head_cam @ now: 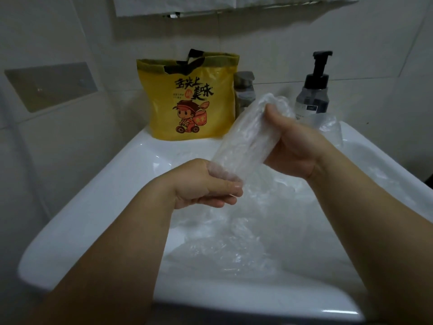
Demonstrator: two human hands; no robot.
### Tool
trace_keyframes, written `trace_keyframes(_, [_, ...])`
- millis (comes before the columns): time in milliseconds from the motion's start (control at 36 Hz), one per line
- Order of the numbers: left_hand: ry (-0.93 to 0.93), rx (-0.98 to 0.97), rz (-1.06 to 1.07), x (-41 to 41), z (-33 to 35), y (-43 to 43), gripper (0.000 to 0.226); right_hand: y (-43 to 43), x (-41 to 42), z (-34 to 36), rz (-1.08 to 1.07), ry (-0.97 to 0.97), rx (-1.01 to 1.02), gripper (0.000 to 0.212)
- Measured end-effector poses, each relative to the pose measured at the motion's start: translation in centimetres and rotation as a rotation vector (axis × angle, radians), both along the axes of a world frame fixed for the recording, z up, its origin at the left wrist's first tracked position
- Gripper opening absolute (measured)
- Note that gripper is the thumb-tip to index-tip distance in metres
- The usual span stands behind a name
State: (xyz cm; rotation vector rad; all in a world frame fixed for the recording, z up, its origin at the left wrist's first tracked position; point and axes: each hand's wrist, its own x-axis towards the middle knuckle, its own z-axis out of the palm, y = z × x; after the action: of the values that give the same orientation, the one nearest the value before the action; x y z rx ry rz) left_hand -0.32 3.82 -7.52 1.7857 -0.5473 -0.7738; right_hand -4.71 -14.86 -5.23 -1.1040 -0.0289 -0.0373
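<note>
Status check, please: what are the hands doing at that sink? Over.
Both busy: left hand grips near end, right hand far end. Held above sink: clear plastic roll. Below, crumpled plastic lies in it.

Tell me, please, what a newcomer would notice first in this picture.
First, the bright yellow bag with a cartoon figure, standing on the back rim of the white sink. Then the clear plastic wrap held slanted above the basin, the left hand gripping its lower end and the right hand its upper end.

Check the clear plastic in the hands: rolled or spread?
Rolled. The clear plastic forms a slanted tube, the left hand gripping its lower end, the right hand its upper part, above the sink.
</note>
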Motion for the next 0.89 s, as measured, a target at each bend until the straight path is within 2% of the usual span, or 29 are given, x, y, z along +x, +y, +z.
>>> trace_keyframes(56, [-0.025,-0.029,-0.026,0.1,0.0,0.2,0.037,0.2,-0.1,0.0,0.002,-0.011,-0.047,0.048])
trace_keyframes(111, [-0.024,-0.127,-0.009,0.2,0.3,0.1,0.042,0.8,-0.3,0.0,0.037,0.0,-0.094,0.043])
trace_keyframes(194, [-0.017,-0.246,0.042,0.2,0.7,-0.2,0.037,1.5,-0.2,-0.5,0.09,0.05,-0.184,0.041])
trace_keyframes(306, [-0.09,-0.258,0.136,0.5,0.3,-0.3,0.009,2.4,-0.3,-1.0,0.185,0.071,-0.27,0.05])
trace_keyframes(361, [-0.097,-0.306,0.239,1.0,0.3,-0.3,0.009,2.5,-0.2,-1.1,0.148,0.061,-0.294,0.043])
trace_keyframes(444, [-0.012,-0.377,0.354,1.7,0.5,-0.2,0.022,2.5,0.0,-1.1,0.031,0.05,-0.309,0.039])
trace_keyframes(583, [0.226,-0.43,0.18,1.7,0.9,0.5,0.05,2.9,-0.4,-0.9,0.05,0.009,-0.372,0.052])
trace_keyframes(667, [0.339,-0.382,0.166,1.8,0.7,0.7,0.054,3.3,-0.6,-0.9,0.071,0.001,-0.403,0.061])
trace_keyframes(722, [0.39,-0.347,0.225,1.8,0.6,0.7,0.048,3.4,-0.7,-0.9,0.047,-0.018,-0.427,0.067])
trace_keyframes(778, [0.413,-0.344,0.285,2.1,0.7,0.8,0.027,3.5,-0.8,-1.1,0.002,-0.083,-0.577,0.076])
trace_keyframes(806, [0.426,-0.35,0.317,2.2,0.7,0.8,0.021,3.5,-0.9,-1.3,-0.029,-0.129,-0.721,0.082])
trace_keyframes(889, [0.444,-0.37,0.38,2.8,0.4,1.0,0.023,3.9,-1.3,-1.8,-0.063,-0.291,-1.187,0.095])
